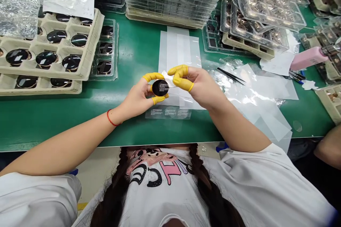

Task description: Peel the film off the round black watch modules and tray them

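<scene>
My left hand [140,95], in yellow finger cots, grips a round black watch face [160,88] by its edge, between thumb and fingers. Small white print shows across the dark front. Close beside it, my right hand [198,84] pinches a white wipe [168,78] between yellow-covered fingers. The wipe is at the watch face's upper right edge; whether they touch I cannot tell. Below both hands lies a clear film sheet [167,112] with blocks of white print. Translucent sheets [195,48] spread on the green table [133,60] behind the hands.
Cream trays [89,67] of black round pieces stand at left, beside a clear tray [115,49]. Stacked clear trays [170,3] rise at the back. Black tweezers [231,75] rest on plastic film at right, near a pink bottle [309,58]. Another person's arm [330,147] shows at far right.
</scene>
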Demonstrator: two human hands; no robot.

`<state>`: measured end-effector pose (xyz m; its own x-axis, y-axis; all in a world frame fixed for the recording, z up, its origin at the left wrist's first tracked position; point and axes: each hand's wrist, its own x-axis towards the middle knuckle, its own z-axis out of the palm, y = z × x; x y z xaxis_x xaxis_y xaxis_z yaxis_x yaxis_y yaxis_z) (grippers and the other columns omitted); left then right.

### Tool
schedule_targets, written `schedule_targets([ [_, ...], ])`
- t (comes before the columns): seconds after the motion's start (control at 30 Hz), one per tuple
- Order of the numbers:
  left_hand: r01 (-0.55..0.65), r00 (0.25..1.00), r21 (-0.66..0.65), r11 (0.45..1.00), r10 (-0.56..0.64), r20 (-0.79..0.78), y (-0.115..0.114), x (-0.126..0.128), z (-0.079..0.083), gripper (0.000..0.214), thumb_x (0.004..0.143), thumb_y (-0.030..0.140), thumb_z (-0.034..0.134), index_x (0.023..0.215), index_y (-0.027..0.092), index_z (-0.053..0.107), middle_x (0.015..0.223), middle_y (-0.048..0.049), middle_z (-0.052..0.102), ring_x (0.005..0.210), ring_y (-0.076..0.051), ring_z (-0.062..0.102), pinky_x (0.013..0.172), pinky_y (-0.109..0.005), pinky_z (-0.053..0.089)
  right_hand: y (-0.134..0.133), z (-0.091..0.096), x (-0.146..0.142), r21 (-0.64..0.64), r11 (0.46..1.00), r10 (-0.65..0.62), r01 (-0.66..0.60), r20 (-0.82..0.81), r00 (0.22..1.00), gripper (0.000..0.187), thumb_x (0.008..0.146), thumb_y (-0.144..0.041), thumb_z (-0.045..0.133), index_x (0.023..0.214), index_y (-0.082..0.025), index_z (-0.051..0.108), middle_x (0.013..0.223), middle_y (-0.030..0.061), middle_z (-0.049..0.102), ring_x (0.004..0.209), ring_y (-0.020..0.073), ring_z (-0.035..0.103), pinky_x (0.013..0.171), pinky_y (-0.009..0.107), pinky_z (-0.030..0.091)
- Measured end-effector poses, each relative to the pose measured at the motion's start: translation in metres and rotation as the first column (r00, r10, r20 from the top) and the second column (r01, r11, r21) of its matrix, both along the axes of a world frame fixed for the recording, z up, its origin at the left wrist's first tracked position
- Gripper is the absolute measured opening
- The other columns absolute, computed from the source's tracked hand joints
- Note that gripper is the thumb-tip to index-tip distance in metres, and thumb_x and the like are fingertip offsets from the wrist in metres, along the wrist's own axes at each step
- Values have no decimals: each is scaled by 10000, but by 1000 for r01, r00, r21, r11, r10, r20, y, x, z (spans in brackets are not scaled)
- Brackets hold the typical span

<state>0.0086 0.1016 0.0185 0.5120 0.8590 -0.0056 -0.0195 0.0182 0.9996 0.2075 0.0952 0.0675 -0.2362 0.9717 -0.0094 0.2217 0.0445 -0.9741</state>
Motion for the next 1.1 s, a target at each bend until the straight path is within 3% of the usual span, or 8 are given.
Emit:
schedule_targets([
  [0.2,38,999,3,999,-38,-2,-4,0,1,540,744,258,753,1186,231,445,934,-4,702,854,-170,728,756,-296,596,-1,-12,-11,-87,996,22,-30,-97,995,218,779,-357,709,746,-167,606,926,20,650,887,129,600,885,320,474],
  [0.57,61,998,14,998,-61,26,-5,-1,-3,542,764,222,744,1207,240,433,972,-5,716,899,-168,737,810,-298,599,-1,-14,-12,-107,994,6,-14,-70,998,238,735,-366,747,777,-165,627,865,12,664,839,129,596,835,306,477],
  [1.1,68,997,10,998,-68,28,-4,-2,-3,550,758,230,749,1209,236,433,985,-15,711,895,-176,735,815,-314,592,-3,-11,-15,1,1000,-29,29,54,998,62,751,-210,641,784,-164,616,876,17,688,850,142,619,848,328,487],
])
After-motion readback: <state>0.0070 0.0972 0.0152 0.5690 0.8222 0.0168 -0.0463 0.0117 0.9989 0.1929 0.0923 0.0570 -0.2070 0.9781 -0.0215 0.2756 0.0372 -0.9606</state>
